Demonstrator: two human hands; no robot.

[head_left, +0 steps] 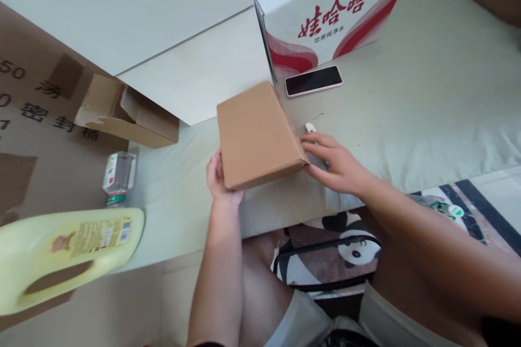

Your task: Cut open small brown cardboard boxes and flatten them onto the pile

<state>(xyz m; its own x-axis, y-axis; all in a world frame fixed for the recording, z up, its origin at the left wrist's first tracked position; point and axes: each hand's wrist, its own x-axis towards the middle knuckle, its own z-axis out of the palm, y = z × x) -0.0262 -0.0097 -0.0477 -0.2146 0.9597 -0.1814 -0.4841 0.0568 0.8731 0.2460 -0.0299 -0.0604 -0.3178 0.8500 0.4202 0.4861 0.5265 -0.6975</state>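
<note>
A plain brown cardboard box [256, 135] is tilted above the pale cloth surface. My left hand [220, 176] is closed around its near left corner, with the fingers partly hidden behind and under it. My right hand [336, 162] is at the box's right side, fingers apart and stretched out. Its thumb and fingertips touch the edge near the front right corner, where flap edges show. Just beyond those fingers lies a small white object [310, 127] that I cannot make out. Farther back, a phone [313, 81] with a dark screen lies on the cloth.
A white and red water carton [325, 21] stands at the back beside a large white box [195, 65]. To the left are an open cardboard box [150, 124], a clear bottle [120, 173] and a yellow jug [77, 249]. A panda-print bag [325, 260] is below the cloth's front edge.
</note>
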